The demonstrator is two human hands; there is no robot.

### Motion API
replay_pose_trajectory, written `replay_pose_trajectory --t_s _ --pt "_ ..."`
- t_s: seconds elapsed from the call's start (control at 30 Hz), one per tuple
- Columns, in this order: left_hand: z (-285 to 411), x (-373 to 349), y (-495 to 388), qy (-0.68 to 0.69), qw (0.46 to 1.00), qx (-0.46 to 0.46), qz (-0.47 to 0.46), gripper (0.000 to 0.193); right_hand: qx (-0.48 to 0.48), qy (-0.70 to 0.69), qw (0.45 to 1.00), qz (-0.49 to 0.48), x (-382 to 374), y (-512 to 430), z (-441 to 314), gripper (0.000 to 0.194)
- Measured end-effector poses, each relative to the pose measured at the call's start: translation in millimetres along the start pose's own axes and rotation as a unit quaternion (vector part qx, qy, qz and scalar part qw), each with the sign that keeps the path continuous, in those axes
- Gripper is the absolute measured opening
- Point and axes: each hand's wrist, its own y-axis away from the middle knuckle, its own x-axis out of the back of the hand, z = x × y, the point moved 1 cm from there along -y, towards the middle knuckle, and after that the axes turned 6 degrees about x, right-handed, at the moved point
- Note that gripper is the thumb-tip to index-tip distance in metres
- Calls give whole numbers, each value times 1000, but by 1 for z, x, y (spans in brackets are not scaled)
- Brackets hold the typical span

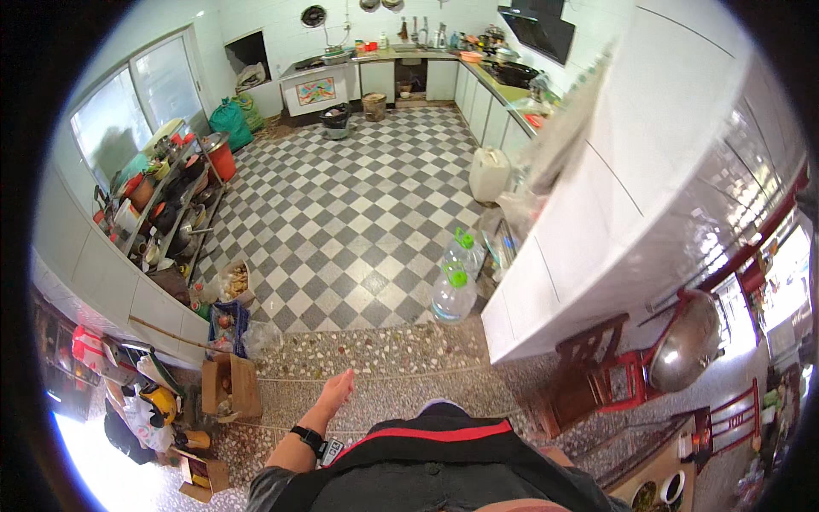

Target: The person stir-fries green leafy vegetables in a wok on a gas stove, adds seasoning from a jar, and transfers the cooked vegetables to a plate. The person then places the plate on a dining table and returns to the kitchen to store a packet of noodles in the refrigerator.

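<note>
My left hand (336,390) hangs in front of my body over the speckled terrazzo floor (377,403). Nothing shows in it; its fingers look loosely curled, and how far they are apart is unclear. A black watch is on that wrist. My right hand is out of view, with only a bit of that arm showing beside my body. Ahead lies a grey-and-white checkered kitchen floor (345,211). At its near right edge stand two clear plastic water jugs with green caps, the nearer jug (453,297) partly covering the farther one (473,253).
A pot rack (185,211), blue plastic crate (229,326) and cardboard box (240,387) line the left. To the right are a white jerrycan (490,174), a tiled wall end (550,256) and a wooden chair (576,377). A counter (441,83) runs along the back.
</note>
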Motion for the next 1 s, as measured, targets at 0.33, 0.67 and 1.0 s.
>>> replay_pose_trajectory --t_s 0.33,0.67,1.0 --pt "27 179 -197 -99 982 75 140 41 -83 -54 994 -40 -2 -297 -283 32" --pt "29 277 -321 -422 870 226 120 29 80 276 944 -163 -21 -574 -571 22" --pt "254 399 -668 -702 705 -74 67 22 99 282 954 -24 23 -706 -789 22"
